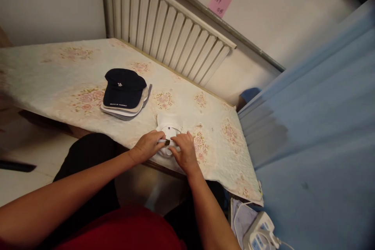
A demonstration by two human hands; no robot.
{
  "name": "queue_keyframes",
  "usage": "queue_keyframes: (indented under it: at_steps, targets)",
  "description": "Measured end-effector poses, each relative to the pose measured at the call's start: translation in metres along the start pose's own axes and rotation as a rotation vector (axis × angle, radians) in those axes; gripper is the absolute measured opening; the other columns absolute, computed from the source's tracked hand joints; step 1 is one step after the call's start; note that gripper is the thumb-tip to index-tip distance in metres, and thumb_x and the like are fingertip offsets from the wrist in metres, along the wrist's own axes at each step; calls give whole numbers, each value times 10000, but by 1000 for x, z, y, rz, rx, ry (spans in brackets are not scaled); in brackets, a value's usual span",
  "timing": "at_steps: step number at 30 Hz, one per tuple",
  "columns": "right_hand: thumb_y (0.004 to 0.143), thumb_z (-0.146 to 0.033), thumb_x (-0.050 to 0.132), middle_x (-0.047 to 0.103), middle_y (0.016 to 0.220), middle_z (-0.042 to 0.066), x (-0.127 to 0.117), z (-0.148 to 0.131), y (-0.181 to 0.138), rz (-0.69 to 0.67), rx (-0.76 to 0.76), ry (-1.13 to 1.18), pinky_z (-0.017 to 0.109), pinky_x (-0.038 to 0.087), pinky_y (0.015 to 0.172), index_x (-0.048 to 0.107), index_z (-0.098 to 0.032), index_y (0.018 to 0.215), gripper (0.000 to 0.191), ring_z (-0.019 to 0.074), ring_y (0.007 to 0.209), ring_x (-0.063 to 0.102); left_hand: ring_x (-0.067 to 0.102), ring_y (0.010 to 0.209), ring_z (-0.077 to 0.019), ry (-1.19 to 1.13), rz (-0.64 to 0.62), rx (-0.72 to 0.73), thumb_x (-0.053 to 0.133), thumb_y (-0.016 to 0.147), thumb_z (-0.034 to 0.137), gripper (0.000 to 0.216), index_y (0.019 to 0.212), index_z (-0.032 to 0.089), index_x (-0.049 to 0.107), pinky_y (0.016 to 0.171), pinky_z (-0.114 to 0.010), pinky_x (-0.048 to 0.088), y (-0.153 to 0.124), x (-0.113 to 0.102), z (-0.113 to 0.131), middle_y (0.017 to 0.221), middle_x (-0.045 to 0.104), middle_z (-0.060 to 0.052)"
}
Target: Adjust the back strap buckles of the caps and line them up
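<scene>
A white cap lies at the table's front edge with its brim pointing away from me. My left hand pinches the cap's strap, which has a small dark piece at its end. My right hand is on the other side of the cap, its thumb and fingers curled at the strap's end and the cap's rim. Exactly what the right fingertips grip is too small to see. Beyond my left hand, a stack of caps sits on the table, with a navy cap on top and beige, white and grey brims below.
A flowered cloth covers the table. Behind it stands a white radiator, with a pink note on the wall above. A blue curtain hangs at the right. A power strip with cables is at the lower right.
</scene>
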State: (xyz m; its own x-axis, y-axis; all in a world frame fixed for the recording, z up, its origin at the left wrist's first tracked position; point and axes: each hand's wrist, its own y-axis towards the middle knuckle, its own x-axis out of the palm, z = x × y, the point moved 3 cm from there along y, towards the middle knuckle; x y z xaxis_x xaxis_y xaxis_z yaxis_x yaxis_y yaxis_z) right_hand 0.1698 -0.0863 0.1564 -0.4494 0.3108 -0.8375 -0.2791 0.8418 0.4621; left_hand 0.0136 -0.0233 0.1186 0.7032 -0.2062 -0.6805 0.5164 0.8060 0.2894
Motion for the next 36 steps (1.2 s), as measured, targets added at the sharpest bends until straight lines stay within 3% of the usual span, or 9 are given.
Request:
queue_keyframes:
  at_steps: [8, 21, 29, 33, 36]
  targets:
    - [890, -340, 532, 620, 853, 18, 13, -11, 6, -10, -81, -99, 437, 275, 1097, 621, -241, 957, 149, 177, 912, 544, 543, 666, -165, -265, -163, -218, 465, 763, 273, 153, 717, 193, 587, 647, -266, 366, -1, -8, 9, 632, 589, 25]
    - [886, -319, 525, 602, 792, 17, 18, -8, 6, -22, -119, -146, 414, 300, 1090, 615, -217, 905, 137, 174, 858, 544, 446, 566, -130, -366, -276, -315, 470, 733, 324, 180, 735, 183, 583, 556, -238, 313, 2, -3, -1, 559, 474, 49]
    - [879, -301, 537, 610, 814, 26, 18, -6, 6, -29, -126, -87, 404, 309, 1085, 615, -203, 925, 133, 178, 881, 549, 460, 579, -133, -389, -327, -295, 476, 746, 343, 205, 786, 183, 597, 551, -235, 320, 4, -3, -5, 590, 485, 42]
    - [866, -278, 560, 625, 838, 33, 19, -4, 5, -46, -86, -15, 410, 326, 1065, 618, -202, 957, 131, 189, 897, 555, 517, 645, -154, -206, -322, -205, 458, 781, 311, 199, 780, 186, 612, 616, -250, 358, 7, -10, 0, 636, 551, 20]
    - [834, -281, 614, 651, 921, 53, 15, 0, 4, -65, -18, 59, 413, 378, 1000, 599, -206, 1080, 257, 210, 929, 556, 548, 737, -179, -25, -257, -76, 453, 799, 273, 186, 777, 179, 611, 692, -275, 381, 7, -15, 2, 732, 602, -18]
